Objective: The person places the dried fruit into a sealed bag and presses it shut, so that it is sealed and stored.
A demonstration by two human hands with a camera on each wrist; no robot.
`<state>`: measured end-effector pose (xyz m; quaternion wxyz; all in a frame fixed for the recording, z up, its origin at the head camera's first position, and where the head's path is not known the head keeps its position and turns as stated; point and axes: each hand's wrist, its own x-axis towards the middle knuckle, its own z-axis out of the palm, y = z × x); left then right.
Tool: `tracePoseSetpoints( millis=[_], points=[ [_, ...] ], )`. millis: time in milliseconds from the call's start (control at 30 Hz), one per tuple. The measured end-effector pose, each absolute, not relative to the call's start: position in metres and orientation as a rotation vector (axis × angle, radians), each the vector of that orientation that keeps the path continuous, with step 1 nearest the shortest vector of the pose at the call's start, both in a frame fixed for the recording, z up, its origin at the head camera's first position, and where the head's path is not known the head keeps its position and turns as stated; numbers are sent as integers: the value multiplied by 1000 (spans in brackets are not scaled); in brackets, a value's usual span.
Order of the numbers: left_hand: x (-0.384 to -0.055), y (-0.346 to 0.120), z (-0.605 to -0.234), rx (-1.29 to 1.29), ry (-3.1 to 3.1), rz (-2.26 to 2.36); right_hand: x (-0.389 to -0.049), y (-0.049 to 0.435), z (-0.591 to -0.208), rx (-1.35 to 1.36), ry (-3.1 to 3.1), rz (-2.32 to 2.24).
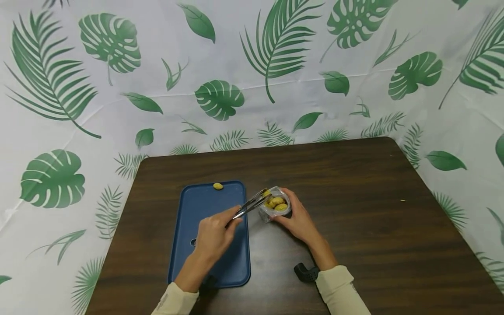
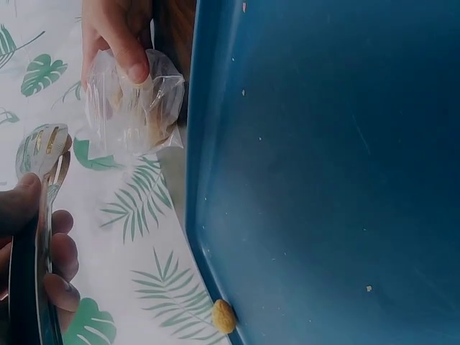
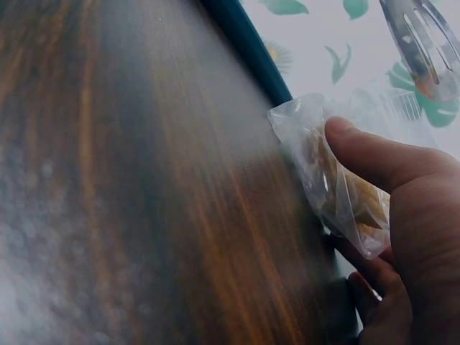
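Note:
My left hand grips a pair of metal tongs with dark handles and slotted heads. Something yellow shows through the slots in the left wrist view; I cannot tell how firmly it is held. The tong heads are over the mouth of a clear plastic bag. Inside it lie several yellow oval pieces. My right hand holds the bag from its right side, thumb across the near face, other fingers partly hidden behind it. Under my left hand lies a blue tray.
One yellow oval piece rests at the tray's far edge, and small crumbs dot the tray. A black strap is at my right wrist. Behind the dark wooden table hangs a white leaf-print cloth.

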<state>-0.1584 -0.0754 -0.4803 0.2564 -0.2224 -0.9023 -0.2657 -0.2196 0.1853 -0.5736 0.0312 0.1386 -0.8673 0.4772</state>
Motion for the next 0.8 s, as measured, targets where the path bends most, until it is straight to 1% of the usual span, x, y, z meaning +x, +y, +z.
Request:
tracePoseSetpoints(
  millis=[500, 800],
  points=[
    [-154, -72, -485, -604, -2426, -688, -217, 185, -582, 406, -2651, 1471],
    [-154, -72, -489, -588, -2411, -696, -218, 189, -584, 453, -2628, 1468]
  ],
)
